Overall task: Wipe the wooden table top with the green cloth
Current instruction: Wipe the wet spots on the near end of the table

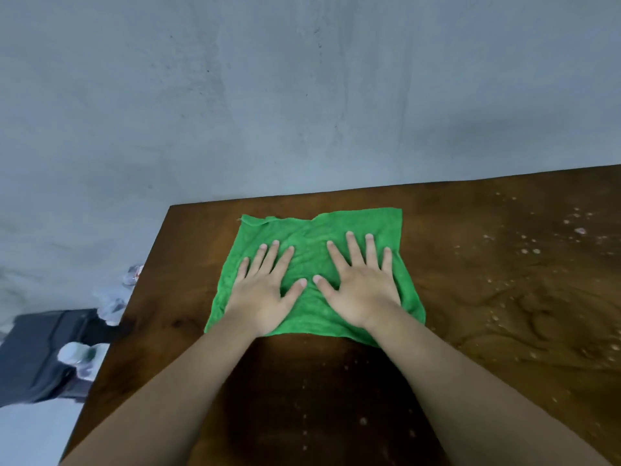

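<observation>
The green cloth (312, 253) lies spread out flat near the far left corner of the dark wooden table top (487, 297). My left hand (265, 294) rests palm down on the cloth's left half, fingers spread. My right hand (361, 287) lies palm down on its right half, fingers spread too. The two thumbs almost touch at the cloth's middle. Neither hand grips the fabric. Small pale droplets and specks dot the wood to the right of the cloth and in front of it.
A grey wall (268, 95) rises just behind the table's far edge. The table's left edge runs diagonally; beyond it on the floor lie a dark bag (37, 358) and some clear plastic bottles (111, 304).
</observation>
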